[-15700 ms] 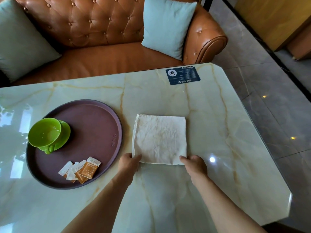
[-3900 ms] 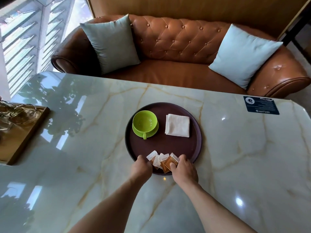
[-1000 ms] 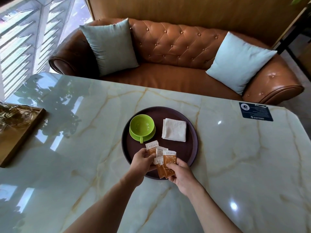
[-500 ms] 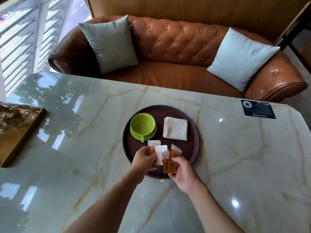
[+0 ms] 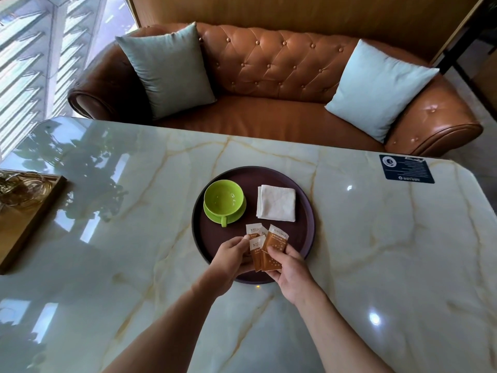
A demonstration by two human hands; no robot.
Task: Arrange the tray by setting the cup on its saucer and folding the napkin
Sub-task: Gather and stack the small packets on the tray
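A round dark purple tray (image 5: 305, 232) lies on the marble table. On its left part a green cup (image 5: 223, 197) stands on a green saucer (image 5: 236, 214), handle toward me. The folded white napkin (image 5: 276, 202) rests flat on the tray's right part. Above the tray's near edge both hands hold a fan of sugar packets (image 5: 270, 247), some white, some brown. My left hand (image 5: 231, 255) pinches the white ones from the left. My right hand (image 5: 289, 267) grips the brown ones from below.
A brown leather sofa (image 5: 282, 76) with two pale blue cushions stands behind the marble table (image 5: 376, 265). A wooden tray with glassware (image 5: 24, 200) sits at the table's left edge. A dark sticker (image 5: 406, 168) is at the far right corner.
Over the last second the packets stayed lifted in both hands and were shuffled closer together. Earlier, the napkin was folded on the table and put onto the tray.
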